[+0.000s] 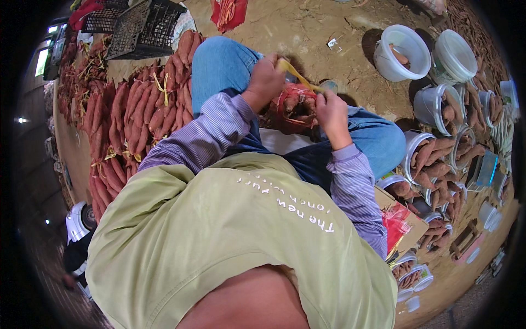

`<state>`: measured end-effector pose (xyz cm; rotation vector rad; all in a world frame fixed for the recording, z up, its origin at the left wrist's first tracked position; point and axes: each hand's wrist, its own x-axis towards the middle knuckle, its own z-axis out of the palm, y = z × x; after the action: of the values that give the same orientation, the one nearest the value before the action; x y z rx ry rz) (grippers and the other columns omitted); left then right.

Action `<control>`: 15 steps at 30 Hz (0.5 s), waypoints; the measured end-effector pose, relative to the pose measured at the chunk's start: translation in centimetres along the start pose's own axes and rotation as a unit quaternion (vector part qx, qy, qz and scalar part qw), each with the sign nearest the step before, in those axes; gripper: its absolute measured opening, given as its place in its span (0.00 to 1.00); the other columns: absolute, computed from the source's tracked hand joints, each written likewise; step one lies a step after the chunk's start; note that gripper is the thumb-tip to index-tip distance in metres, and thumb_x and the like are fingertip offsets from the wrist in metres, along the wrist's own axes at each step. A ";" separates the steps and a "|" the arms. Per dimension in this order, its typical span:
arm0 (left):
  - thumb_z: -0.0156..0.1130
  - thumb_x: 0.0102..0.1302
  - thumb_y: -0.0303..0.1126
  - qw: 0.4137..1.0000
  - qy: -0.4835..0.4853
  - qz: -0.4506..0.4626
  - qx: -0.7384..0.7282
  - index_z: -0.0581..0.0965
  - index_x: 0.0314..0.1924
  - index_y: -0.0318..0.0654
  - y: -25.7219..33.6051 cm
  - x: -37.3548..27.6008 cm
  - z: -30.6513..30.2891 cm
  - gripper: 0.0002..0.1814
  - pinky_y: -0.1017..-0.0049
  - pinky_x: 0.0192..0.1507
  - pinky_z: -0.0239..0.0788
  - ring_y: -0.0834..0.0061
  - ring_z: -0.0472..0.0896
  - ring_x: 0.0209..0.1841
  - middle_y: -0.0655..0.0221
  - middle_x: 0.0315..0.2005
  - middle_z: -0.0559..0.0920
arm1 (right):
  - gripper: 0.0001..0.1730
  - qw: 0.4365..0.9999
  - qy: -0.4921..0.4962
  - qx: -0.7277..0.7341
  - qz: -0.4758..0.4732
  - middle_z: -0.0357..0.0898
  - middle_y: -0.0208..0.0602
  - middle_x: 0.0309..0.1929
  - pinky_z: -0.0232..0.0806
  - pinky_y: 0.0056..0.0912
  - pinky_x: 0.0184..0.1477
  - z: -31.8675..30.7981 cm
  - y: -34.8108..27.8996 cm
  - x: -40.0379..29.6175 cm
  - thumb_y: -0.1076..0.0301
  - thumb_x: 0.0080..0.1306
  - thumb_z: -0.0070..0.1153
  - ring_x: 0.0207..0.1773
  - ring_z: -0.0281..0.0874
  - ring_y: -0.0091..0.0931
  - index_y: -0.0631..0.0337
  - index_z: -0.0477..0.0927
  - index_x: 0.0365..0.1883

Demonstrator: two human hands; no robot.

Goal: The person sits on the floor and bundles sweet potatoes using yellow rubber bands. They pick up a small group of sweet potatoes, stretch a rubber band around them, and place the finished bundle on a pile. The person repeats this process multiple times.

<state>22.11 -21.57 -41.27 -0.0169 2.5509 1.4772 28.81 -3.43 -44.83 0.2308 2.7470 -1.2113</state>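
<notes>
Between my knees sits a red mesh bag with several sweet potatoes inside, its mouth showing a gap at the top. Above it a yellow strip of tie material is stretched at a slant. One end is gripped by my left hand, near the left knee. The other end is pinched in the fingers of my right hand, lower and beside the bag's right edge. Whether the strip touches the bag's mouth I cannot tell.
Filled sweet potato bags with yellow ties lie in rows at left, near a black plastic crate. White buckets, several holding sweet potatoes, stand at right. A cardboard box with red mesh bags is by my right elbow.
</notes>
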 end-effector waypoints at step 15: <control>0.37 0.75 0.38 0.904 -0.022 -0.139 -0.404 0.73 0.37 0.33 6.3 -3.4 -1.6 0.19 0.84 0.21 0.51 0.88 0.58 0.18 0.80 0.15 0.62 | 0.20 0.964 -0.207 -0.148 -0.070 0.74 0.52 0.20 0.65 0.47 0.29 -3.1 -2.9 0.1 0.55 0.56 0.60 0.28 0.74 0.48 0.65 0.79 0.18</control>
<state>24.52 -20.07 -34.49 -0.4330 1.6269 2.2281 27.97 -3.05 -40.70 -0.2269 2.5500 -0.7485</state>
